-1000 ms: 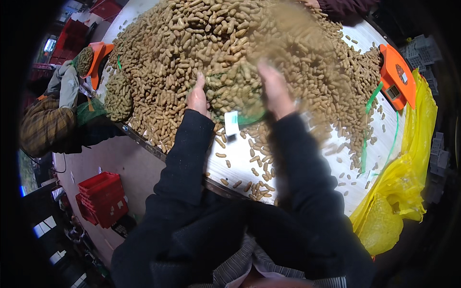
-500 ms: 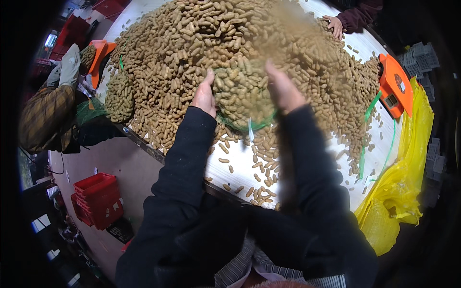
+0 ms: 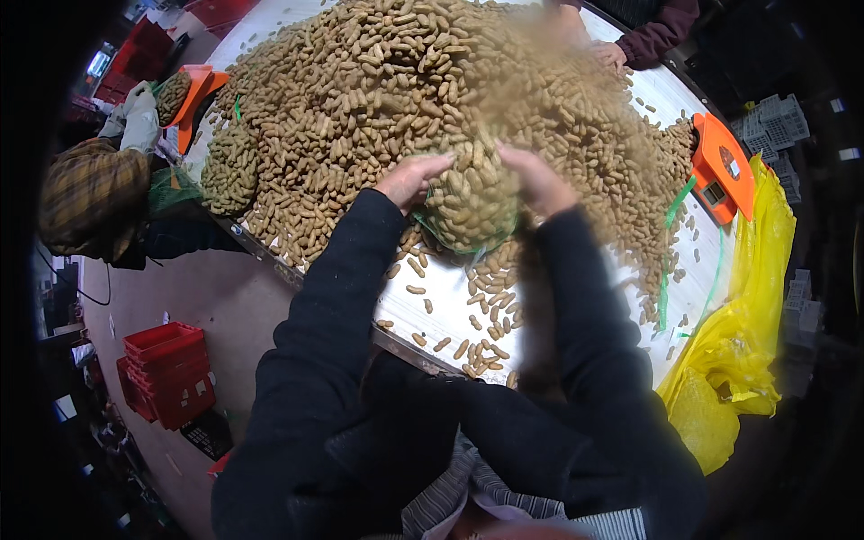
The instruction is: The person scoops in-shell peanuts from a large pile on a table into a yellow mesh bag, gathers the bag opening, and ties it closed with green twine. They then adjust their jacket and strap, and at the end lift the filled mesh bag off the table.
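A green mesh bag of peanuts [image 3: 470,202] bulges between my hands in front of the big peanut pile [image 3: 360,117]. My left hand [image 3: 414,178] grips its upper left side, thumb and fingers pointing inward at the net. On the opposite side, my right hand [image 3: 540,182] holds the bag's upper right edge; this hand is slightly blurred. The bag's rounded underside faces me, low over the white table [image 3: 423,297], where loose peanuts [image 3: 486,324] lie scattered. Peanuts fill the net up to the level of my fingers.
Orange scales stand right [image 3: 723,168] and left [image 3: 192,103]. A yellow plastic sack [image 3: 733,351] hangs over the right edge. Another filled bag [image 3: 229,171] sits left, near a co-worker in plaid [image 3: 94,198]. Another person's hands [image 3: 609,56] reach the pile's far side. Red crates [image 3: 171,373] stand on the floor.
My hands have closed in on the bag's upper sides from a wider cupped hold. The bag now looks tilted up and narrower. Across the table, a second hand of the other person has appeared.
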Demonstrator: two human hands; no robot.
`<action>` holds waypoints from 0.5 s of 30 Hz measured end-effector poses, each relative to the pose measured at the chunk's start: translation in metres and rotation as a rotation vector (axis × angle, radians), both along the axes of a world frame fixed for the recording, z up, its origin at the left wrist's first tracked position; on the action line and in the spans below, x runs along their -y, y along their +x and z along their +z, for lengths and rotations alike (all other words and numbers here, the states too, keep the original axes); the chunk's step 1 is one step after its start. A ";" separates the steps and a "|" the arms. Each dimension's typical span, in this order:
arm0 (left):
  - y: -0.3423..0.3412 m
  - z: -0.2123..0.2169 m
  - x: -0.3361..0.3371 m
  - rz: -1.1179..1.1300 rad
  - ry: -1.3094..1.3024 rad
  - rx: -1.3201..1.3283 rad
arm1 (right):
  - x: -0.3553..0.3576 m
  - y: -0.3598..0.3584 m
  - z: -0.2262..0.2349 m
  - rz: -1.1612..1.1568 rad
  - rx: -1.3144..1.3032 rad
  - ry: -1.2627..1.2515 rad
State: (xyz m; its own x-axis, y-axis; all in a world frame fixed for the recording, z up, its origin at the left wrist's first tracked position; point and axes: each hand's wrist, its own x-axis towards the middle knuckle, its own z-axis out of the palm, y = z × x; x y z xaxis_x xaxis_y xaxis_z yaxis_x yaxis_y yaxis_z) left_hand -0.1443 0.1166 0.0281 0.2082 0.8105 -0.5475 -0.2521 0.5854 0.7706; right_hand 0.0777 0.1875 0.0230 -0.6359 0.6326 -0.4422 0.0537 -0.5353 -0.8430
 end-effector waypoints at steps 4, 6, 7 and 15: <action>0.010 -0.028 0.012 0.016 0.008 -0.827 | 0.009 0.007 -0.011 -0.220 0.382 -0.061; 0.021 -0.042 0.021 0.271 0.073 -0.918 | 0.011 0.002 -0.023 -0.453 0.372 -0.050; 0.025 -0.047 0.024 0.361 0.099 -0.993 | 0.009 -0.014 -0.033 -0.590 0.392 0.032; 0.019 -0.036 -0.003 0.685 0.036 -0.324 | 0.004 -0.032 -0.037 -0.706 0.016 -0.035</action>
